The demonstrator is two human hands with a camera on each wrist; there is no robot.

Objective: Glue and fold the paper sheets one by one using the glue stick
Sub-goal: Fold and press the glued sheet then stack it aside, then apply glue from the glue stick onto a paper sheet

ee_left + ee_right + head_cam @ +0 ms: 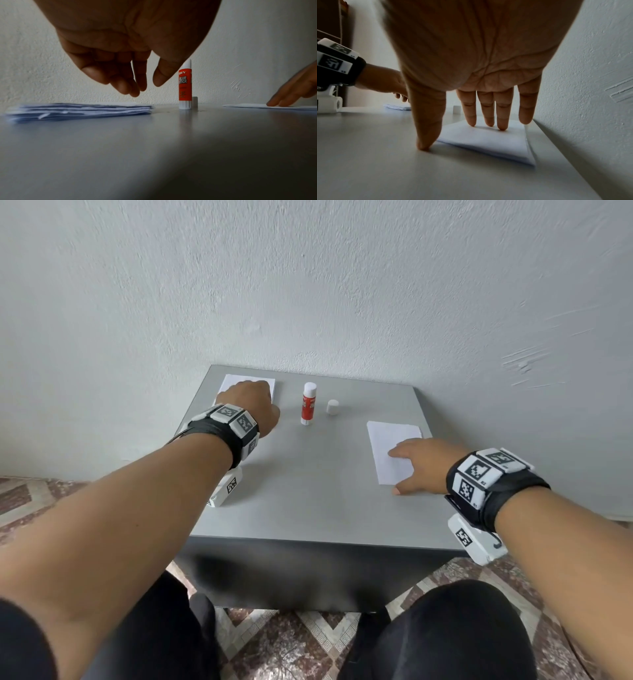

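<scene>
Grey table (308,491) set against a white wall (308,285). Stack of paper sheets (80,111) at the far left corner; edges uneven, several layers visible in the left wrist view.

Left hand (250,402) hovers above the stack — fingers (120,83) hang loosely bent toward it, thumb close to the index, nothing held. A gap shows between fingertips and the top sheet.

Glue stick (308,404) stands upright near the far middle of the table, red label, uncapped. Its white cap (332,407) stands just beside it on the right, apart from it.

Folded paper (392,450) lies near the right edge. Right hand (424,465) rests on it, fingers (502,115) straight with three tips pressing the sheet; thumb tip on the table just off the paper's near corner. Little finger looks lifted clear — hard to be sure from this angle.

Both wrists carry black bands with marker tiles.
</scene>
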